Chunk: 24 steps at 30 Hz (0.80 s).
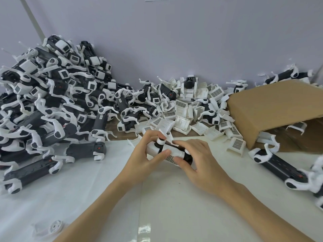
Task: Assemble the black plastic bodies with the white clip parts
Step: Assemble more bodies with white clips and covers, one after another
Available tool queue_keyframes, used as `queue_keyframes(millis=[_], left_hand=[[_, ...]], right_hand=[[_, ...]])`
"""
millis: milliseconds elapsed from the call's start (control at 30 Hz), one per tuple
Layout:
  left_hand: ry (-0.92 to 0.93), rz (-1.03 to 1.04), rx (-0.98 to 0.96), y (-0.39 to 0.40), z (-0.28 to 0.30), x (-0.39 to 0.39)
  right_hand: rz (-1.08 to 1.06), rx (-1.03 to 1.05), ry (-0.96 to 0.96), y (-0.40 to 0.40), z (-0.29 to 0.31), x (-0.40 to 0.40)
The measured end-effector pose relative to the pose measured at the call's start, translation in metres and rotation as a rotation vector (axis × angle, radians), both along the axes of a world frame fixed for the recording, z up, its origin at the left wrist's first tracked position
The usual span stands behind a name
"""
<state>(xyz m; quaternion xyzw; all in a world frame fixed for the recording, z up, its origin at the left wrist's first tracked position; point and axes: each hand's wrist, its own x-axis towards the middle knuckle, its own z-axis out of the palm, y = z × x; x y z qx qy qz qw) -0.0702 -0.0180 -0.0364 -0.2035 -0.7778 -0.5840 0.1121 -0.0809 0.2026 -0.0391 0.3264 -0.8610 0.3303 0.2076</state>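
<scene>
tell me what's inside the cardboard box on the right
The cardboard box lies on its side, its opening in shadow. A few white clip parts show at its mouth; anything deeper is hidden by the flap and darkness.

Black body (187,157) largely behind hands.

Black bodies (52,105), white grid-patterned clips (181,109), brown carton (272,109)

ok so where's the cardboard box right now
In the head view the cardboard box lies tipped on its side at the right of the table, its open end facing right, with loose white clips heaped against its left side.
</scene>
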Motion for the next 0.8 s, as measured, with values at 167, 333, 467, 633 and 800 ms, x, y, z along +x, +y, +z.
queue_keyframes(millis=[167,333,467,633,800], left_hand=[[0.018,0.053,-0.050,0.002,0.002,0.000],[0.032,0.004,-0.111,0.003,0.010,0.004],[0.384,0.092,-0.583,-0.001,0.017,0.002],[0.426,0.040,-0.427,0.012,0.015,0.004],[0.285,0.120,-0.286,0.015,0.003,0.008]], right_hand=[[-0.012,-0.099,-0.174,-0.001,-0.001,0.000],[0.130,-0.510,-0.452,-0.004,0.004,0.004],[0.093,-0.882,-0.782,0.003,0.016,-0.004],[0.200,-0.832,-1.045,0.004,0.016,-0.006],[0.133,-0.716,-0.662,0.007,0.016,-0.007]])
